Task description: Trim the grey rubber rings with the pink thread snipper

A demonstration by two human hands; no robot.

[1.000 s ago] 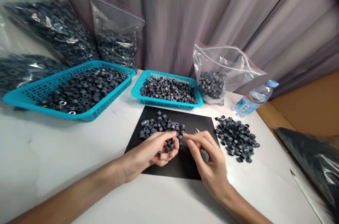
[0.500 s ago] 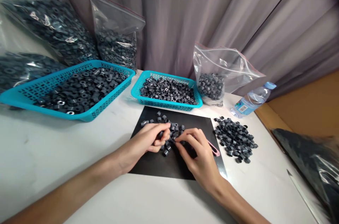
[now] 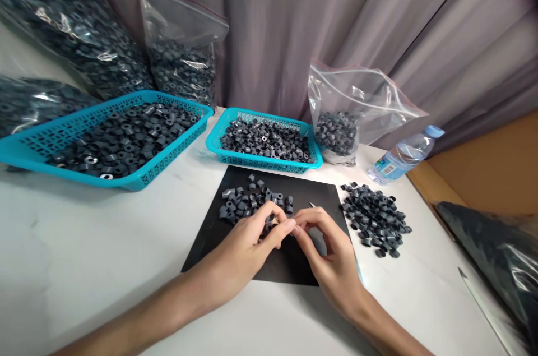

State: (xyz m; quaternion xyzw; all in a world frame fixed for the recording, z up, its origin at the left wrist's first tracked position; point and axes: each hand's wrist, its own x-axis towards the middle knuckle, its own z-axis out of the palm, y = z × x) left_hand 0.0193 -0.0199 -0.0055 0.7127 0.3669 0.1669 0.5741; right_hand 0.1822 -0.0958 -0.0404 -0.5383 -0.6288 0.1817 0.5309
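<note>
In the head view, the left hand (image 3: 252, 235) and the right hand (image 3: 330, 246) are being brought together over the black mat (image 3: 290, 267), fingertips meeting or nearly so; the fingers are curling inward, but whether a piece is being pinched cannot be told. Loose grey spacers (image 3: 241, 206) are being spread across the mat's far half, some being hidden by the left hand. Right of the mat, a heap of grey rings (image 3: 376, 218) is lying on the counter (image 3: 126, 249). Behind the mat, many more pieces are being held in a blue basket (image 3: 273, 165). The work seems to be standing partway: the heap may be representing handled pieces, while the mat's loose ones are apparently waiting.
</note>
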